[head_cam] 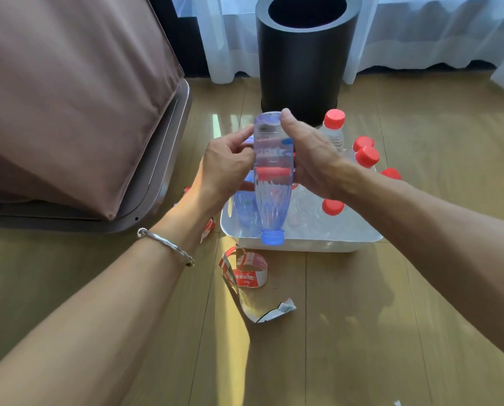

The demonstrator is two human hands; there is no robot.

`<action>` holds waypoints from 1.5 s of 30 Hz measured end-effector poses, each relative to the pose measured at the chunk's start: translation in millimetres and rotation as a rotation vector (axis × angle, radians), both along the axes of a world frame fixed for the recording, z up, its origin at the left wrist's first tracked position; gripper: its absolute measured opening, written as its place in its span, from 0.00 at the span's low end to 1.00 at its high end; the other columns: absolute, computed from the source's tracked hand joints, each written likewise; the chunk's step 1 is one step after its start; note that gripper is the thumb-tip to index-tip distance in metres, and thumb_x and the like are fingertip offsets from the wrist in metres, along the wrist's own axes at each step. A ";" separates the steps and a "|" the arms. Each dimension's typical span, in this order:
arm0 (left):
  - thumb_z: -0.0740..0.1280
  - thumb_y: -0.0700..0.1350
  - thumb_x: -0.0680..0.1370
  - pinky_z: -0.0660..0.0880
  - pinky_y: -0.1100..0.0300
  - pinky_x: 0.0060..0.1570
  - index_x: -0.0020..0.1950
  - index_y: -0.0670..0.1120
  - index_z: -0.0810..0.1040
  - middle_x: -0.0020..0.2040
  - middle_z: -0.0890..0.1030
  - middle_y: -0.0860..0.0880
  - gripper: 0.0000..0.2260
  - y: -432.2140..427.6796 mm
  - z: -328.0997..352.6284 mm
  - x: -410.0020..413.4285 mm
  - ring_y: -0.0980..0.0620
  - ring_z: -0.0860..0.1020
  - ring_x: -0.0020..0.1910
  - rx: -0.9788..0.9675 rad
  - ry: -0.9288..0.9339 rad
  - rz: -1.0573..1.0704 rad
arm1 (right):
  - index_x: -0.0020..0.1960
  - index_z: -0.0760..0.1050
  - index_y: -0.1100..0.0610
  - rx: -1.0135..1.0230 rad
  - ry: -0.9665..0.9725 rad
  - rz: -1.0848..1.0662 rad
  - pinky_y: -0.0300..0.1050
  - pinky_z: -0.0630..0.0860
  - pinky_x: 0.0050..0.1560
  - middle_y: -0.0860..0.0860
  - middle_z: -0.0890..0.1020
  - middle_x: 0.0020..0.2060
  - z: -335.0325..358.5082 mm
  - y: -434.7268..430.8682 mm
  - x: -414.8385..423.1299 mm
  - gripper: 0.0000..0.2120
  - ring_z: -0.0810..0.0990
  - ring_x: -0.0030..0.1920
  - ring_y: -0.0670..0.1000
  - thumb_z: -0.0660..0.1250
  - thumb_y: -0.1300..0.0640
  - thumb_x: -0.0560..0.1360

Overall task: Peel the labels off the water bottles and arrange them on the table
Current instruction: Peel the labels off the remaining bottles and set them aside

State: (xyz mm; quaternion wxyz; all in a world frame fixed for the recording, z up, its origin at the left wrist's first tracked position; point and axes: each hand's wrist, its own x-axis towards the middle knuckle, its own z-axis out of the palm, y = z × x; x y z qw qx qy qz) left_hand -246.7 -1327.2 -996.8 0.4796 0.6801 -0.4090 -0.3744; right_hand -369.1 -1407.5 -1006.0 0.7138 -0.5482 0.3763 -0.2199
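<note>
Held bottle: the clear bottle (pixel 271 171) is up in the air in the middle, over the white tub (pixel 303 244). Its blue cap (pixel 272 237) points near and down.
Right hand: the right hand (pixel 312 159) wraps round the bottle's right side, with the thumb pressed on the far end.
Left hand: the left hand (pixel 224 168) pinches at the left edge of the label (pixel 270 142) with thumb and finger.
Step now: peeling this bottle's label. The label is on the bottle and looks see-through, so it is hard to tell how much is loose.
Next move: the left fingers need to catch the edge well and pull it sideways round the bottle, while the right hand holds the bottle firm (a soft bottle can squash and slip).
Other bottles: the red-cap bottles (pixel 334 118) wait in the tub, to the right and far.
Done so far: peeled labels (pixel 246 271) lie curled on the wooden top (pixel 362 317), just near the tub.
Far away: a black bin (pixel 300 60) stands past the tub.
</note>
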 end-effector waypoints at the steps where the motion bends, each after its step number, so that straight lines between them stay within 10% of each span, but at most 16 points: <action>1: 0.61 0.35 0.80 0.83 0.52 0.36 0.72 0.47 0.73 0.47 0.86 0.49 0.21 0.9 0.3 1.8 0.53 0.85 0.45 0.004 0.027 -0.018 | 0.72 0.66 0.57 0.015 -0.010 0.003 0.63 0.77 0.61 0.59 0.78 0.63 -0.5 -0.7 -0.6 0.26 0.81 0.60 0.58 0.49 0.41 0.83; 10: 0.70 0.38 0.77 0.82 0.56 0.41 0.73 0.47 0.71 0.45 0.81 0.53 0.24 0.9 7.7 2.5 0.56 0.83 0.42 0.000 0.021 -0.141 | 0.57 0.75 0.52 0.156 -0.061 -0.086 0.51 0.83 0.43 0.57 0.84 0.51 0.5 -1.2 -7.9 0.25 0.85 0.47 0.55 0.45 0.39 0.83; 18: 0.68 0.37 0.79 0.82 0.53 0.49 0.72 0.45 0.72 0.41 0.84 0.52 0.21 -3.9 8.7 -0.9 0.52 0.84 0.43 -0.002 0.076 -0.128 | 0.67 0.72 0.59 0.122 -0.090 -0.132 0.66 0.80 0.53 0.64 0.81 0.59 0.8 6.8 -3.3 0.32 0.84 0.53 0.63 0.58 0.34 0.77; 24: 0.67 0.37 0.78 0.81 0.59 0.43 0.73 0.45 0.71 0.33 0.82 0.59 0.23 -7.0 7.9 -7.3 0.59 0.81 0.37 0.024 0.024 -0.138 | 0.67 0.73 0.60 0.137 -0.111 -0.183 0.55 0.83 0.41 0.64 0.82 0.58 0.0 9.9 -7.4 0.30 0.84 0.52 0.62 0.56 0.36 0.79; 28: 0.67 0.40 0.73 0.81 0.43 0.53 0.73 0.51 0.72 0.31 0.78 0.56 0.27 -5.4 -0.4 -12.8 0.52 0.78 0.37 0.025 -0.063 -0.105 | 0.67 0.72 0.61 0.142 -0.108 -0.175 0.50 0.83 0.39 0.63 0.82 0.57 1.6 10.8 -8.6 0.30 0.85 0.50 0.59 0.55 0.37 0.80; 39: 0.72 0.42 0.76 0.80 0.61 0.45 0.74 0.51 0.69 0.40 0.85 0.51 0.27 -3.5 18.2 6.3 0.56 0.85 0.39 0.138 -0.030 -0.205 | 0.69 0.70 0.57 0.113 -0.027 -0.141 0.57 0.83 0.49 0.61 0.83 0.56 4.5 8.8 -6.6 0.31 0.85 0.51 0.59 0.58 0.34 0.78; 45: 0.74 0.44 0.75 0.81 0.64 0.43 0.79 0.51 0.59 0.51 0.84 0.47 0.36 -3.4 22.0 7.0 0.53 0.86 0.43 0.228 -0.082 -0.271 | 0.50 0.75 0.54 -0.035 0.036 -0.073 0.48 0.82 0.38 0.54 0.84 0.41 4.4 16.3 -10.2 0.17 0.85 0.39 0.52 0.59 0.40 0.80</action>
